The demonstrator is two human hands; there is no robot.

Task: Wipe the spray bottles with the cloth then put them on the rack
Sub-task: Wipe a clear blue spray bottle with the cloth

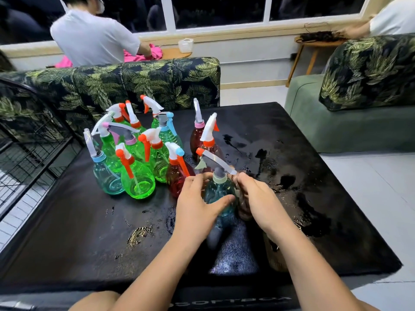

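Note:
A teal spray bottle point(216, 194) with a grey trigger head and orange nozzle stands on the black table point(89, 232). My left hand point(197, 205) grips its left side, thumb across the front. My right hand point(258, 198) holds a brownish cloth point(243, 207) against the bottle's right side; most of the cloth is hidden under the hand. A cluster of several green, blue and red spray bottles point(139, 158) stands upright to the left and behind. The black wire rack point(29, 140) is at the far left, beside the table.
The table surface is wet, with dark puddles point(287, 180) on the right and a worn patch point(139, 235) near the front. A leaf-print sofa point(146, 79) runs behind, a green seat point(350, 129) at right. People sit behind.

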